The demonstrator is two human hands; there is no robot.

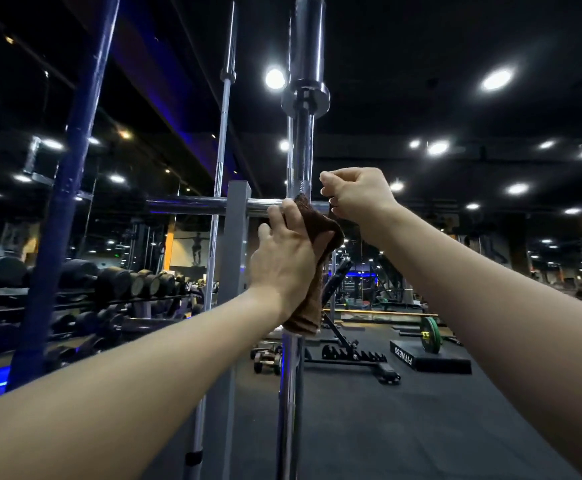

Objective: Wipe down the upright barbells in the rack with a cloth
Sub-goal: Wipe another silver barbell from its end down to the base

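A black box (430,356) at 4 o'clock read "FITNESS". 3 upright barbells (303,150) stood racked. The left hand (284,258) pressed 1 brown cloth (312,271) around the nearest; the right hand (355,194) was fisted, its grip pinching something unclear.

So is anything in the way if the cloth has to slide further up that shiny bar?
Nothing visible blocks it. The left hand presses the brown cloth against the barbell, whose shaft is bare up to the collar. The right hand sits beside the bar, apparently not gripping it.
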